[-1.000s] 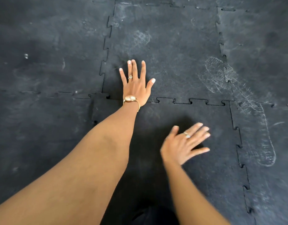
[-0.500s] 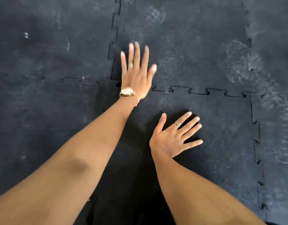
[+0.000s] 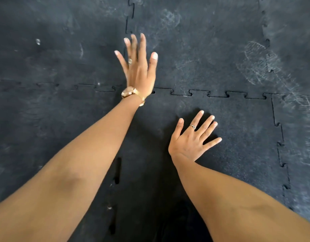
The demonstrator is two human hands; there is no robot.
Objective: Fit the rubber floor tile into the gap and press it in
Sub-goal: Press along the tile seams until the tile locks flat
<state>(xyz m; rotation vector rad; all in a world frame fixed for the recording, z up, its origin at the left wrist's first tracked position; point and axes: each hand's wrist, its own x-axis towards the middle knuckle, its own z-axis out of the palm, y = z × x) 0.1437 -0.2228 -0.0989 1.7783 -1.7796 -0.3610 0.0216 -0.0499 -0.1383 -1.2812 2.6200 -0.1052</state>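
Observation:
The black rubber floor tile with jigsaw edges lies in the floor, its far seam and right seam meshed with neighbouring tiles. Dark slits show along its left seam, where the teeth stand slightly apart. My right hand rests flat on the tile, fingers spread, holding nothing. My left hand, blurred, with a gold watch and a ring, is stretched out over the far left corner where the tiles meet, fingers apart; I cannot tell whether its palm touches the floor.
Dark interlocking rubber tiles cover the whole floor around. Chalky shoe prints mark the tiles at far right. A dark shadow lies between my forearms near the bottom edge.
My right hand has dropped from raised to flat on the tile and spread. My left hand has stayed near the corner, now blurred. The view has moved nearer and to the left.

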